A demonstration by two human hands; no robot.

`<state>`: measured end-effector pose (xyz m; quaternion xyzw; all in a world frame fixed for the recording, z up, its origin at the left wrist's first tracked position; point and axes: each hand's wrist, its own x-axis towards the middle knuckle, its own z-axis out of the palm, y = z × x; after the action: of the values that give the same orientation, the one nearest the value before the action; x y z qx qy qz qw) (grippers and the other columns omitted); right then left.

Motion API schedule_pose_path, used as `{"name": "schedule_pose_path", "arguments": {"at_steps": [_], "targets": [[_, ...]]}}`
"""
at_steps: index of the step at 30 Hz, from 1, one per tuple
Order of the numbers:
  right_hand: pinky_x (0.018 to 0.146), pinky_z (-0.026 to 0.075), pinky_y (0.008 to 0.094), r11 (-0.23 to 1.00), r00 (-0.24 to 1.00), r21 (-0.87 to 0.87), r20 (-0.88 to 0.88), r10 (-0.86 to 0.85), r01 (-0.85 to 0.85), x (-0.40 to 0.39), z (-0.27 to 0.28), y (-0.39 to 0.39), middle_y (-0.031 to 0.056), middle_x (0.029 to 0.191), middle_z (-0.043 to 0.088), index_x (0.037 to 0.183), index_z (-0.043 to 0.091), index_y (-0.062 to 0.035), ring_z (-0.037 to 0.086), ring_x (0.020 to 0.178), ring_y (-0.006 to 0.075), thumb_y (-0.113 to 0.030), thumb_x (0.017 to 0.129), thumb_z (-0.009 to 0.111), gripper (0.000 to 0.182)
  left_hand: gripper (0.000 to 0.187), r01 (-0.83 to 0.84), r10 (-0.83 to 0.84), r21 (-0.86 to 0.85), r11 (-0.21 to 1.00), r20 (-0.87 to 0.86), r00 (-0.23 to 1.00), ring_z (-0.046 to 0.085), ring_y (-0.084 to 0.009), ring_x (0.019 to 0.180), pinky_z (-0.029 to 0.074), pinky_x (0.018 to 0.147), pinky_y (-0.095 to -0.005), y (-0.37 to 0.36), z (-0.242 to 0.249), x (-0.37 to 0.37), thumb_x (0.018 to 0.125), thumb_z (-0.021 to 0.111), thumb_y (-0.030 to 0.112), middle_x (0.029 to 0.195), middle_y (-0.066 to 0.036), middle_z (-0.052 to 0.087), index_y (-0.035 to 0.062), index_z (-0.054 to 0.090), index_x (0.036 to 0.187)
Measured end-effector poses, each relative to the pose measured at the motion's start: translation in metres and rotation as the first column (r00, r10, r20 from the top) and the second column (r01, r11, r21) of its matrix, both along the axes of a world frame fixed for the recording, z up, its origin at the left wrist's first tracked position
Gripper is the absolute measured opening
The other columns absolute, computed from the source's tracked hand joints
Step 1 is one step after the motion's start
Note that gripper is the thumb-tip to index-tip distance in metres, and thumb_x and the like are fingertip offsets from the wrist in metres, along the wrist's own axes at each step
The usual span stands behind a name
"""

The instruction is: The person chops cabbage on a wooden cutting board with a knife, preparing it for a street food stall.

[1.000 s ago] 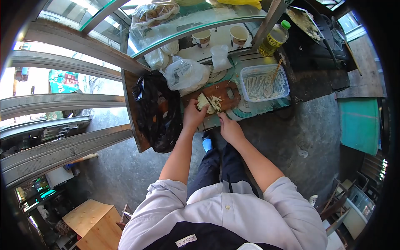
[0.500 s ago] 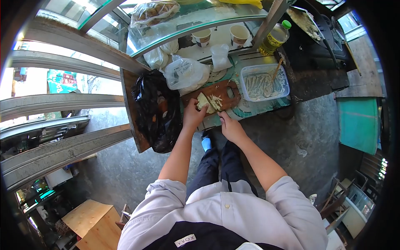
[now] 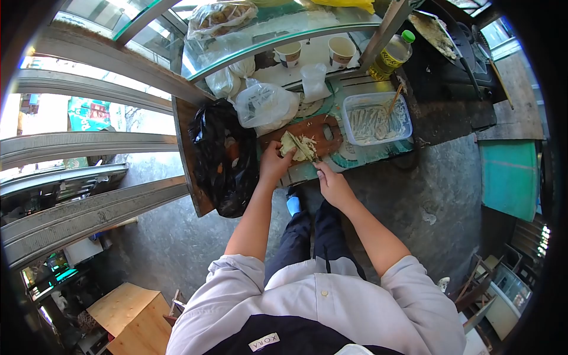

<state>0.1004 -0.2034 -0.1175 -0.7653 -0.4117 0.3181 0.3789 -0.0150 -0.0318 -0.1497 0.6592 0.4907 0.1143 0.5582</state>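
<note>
Your left hand (image 3: 274,164) pins pale-green cut vegetable (image 3: 289,143) on a brown wooden board (image 3: 309,125); your right hand (image 3: 335,187) grips a slim knife (image 3: 314,158).

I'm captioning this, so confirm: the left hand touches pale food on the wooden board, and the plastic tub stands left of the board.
Wrong side: the head view shows the plastic tub right of the wooden board, where the left hand touches pale food.

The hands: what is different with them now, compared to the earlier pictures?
The right hand has shifted slightly right and toward the body, with the knife still in its grip. Nothing was let go. The left hand stays on the food; board and tub are unmoved.
</note>
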Motion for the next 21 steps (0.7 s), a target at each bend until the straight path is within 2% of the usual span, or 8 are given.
{"name": "schedule_pose_path", "arguments": {"at_steps": [4, 6, 12, 13, 15, 18, 21], "targets": [[0.072, 0.049, 0.0549, 0.997, 0.999, -0.062, 0.028, 0.046, -0.044, 0.002, 0.002, 0.008, 0.0275, 0.088, 0.065, 0.121, 0.052, -0.0097, 0.062, 0.083, 0.0471, -0.014, 0.097, 0.047, 0.025, 0.043, -0.001, 0.001, -0.012, 1.0, 0.015, 1.0, 0.067, -0.0175, 0.06, 0.049, 0.054, -0.0304, -0.001, -0.007, -0.002, 0.083, 0.076, 0.027, 0.077, -0.013, 0.068, -0.0041, 0.055, 0.104], [0.071, 0.049, 0.0557, 0.976, 0.989, -0.204, 0.111, 0.095, -0.071, 0.001, -0.004, 0.018, 0.0269, 0.085, 0.065, 0.121, 0.052, -0.0105, 0.062, 0.08, 0.0472, -0.015, 0.096, 0.047, 0.026, 0.044, 0.01, -0.01, 0.016, 1.0, 0.003, 1.0, 0.066, -0.0168, 0.059, 0.049, 0.053, -0.0301, 0.001, -0.009, -0.002, 0.083, 0.076, 0.027, 0.077, -0.012, 0.068, -0.0043, 0.055, 0.105], [0.071, 0.048, 0.0566, 0.977, 0.995, -0.213, 0.096, 0.036, -0.015, -0.005, 0.0, 0.001, 0.0268, 0.084, 0.065, 0.12, 0.052, -0.011, 0.062, 0.08, 0.0477, -0.017, 0.097, 0.046, 0.024, 0.043, -0.016, 0.017, -0.053, 0.998, 0.018, 1.0, 0.065, -0.0157, 0.059, 0.049, 0.053, -0.0287, 0.001, 0.0, -0.001, 0.084, 0.075, 0.025, 0.078, -0.011, 0.068, -0.0044, 0.055, 0.107], [0.071, 0.048, 0.0566, 0.978, 0.995, -0.21, 0.097, 0.037, -0.016, -0.003, 0.0, 0.0, 0.0268, 0.084, 0.065, 0.12, 0.052, -0.011, 0.062, 0.08, 0.0477, -0.017, 0.097, 0.046, 0.024, 0.043, -0.018, 0.019, -0.05, 0.999, 0.019, 1.0, 0.065, -0.0157, 0.059, 0.049, 0.053, -0.0287, 0.003, -0.001, -0.001, 0.084, 0.075, 0.025, 0.078, -0.011, 0.068, -0.0044, 0.055, 0.107], [0.072, 0.048, 0.0567, 0.995, 0.998, -0.084, 0.045, -0.043, 0.046, -0.001, 0.002, -0.002, 0.0271, 0.086, 0.065, 0.118, 0.053, -0.0104, 0.062, 0.081, 0.0476, -0.017, 0.097, 0.046, 0.023, 0.042, 0.005, -0.003, -0.095, 0.995, 0.024, 1.0, 0.066, -0.0156, 0.059, 0.049, 0.053, -0.0283, 0.004, -0.003, -0.002, 0.084, 0.075, 0.024, 0.079, -0.012, 0.068, -0.0049, 0.055, 0.109], [0.072, 0.048, 0.0562, 1.0, 1.0, -0.003, 0.017, -0.023, 0.023, -0.002, 0.005, 0.005, 0.0274, 0.087, 0.065, 0.116, 0.054, -0.0098, 0.063, 0.082, 0.0472, -0.017, 0.097, 0.046, 0.022, 0.042, -0.02, 0.03, -0.112, 0.993, 0.088, 0.996, 0.065, -0.0154, 0.059, 0.049, 0.053, -0.0282, 0.003, -0.008, -0.001, 0.085, 0.074, 0.023, 0.08, -0.012, 0.069, -0.0047, 0.055, 0.11], [0.07, 0.048, 0.0568, 1.0, 0.999, -0.017, 0.03, 0.013, -0.013, -0.003, 0.001, 0.008, 0.0271, 0.085, 0.065, 0.116, 0.054, -0.0103, 0.063, 0.08, 0.0471, -0.016, 0.097, 0.047, 0.021, 0.041, 0.012, -0.008, -0.068, 0.998, 0.053, 0.999, 0.065, -0.015, 0.059, 0.049, 0.053, -0.0283, 0.003, -0.003, -0.002, 0.085, 0.073, 0.022, 0.08, -0.012, 0.069, -0.0042, 0.056, 0.111]]}}
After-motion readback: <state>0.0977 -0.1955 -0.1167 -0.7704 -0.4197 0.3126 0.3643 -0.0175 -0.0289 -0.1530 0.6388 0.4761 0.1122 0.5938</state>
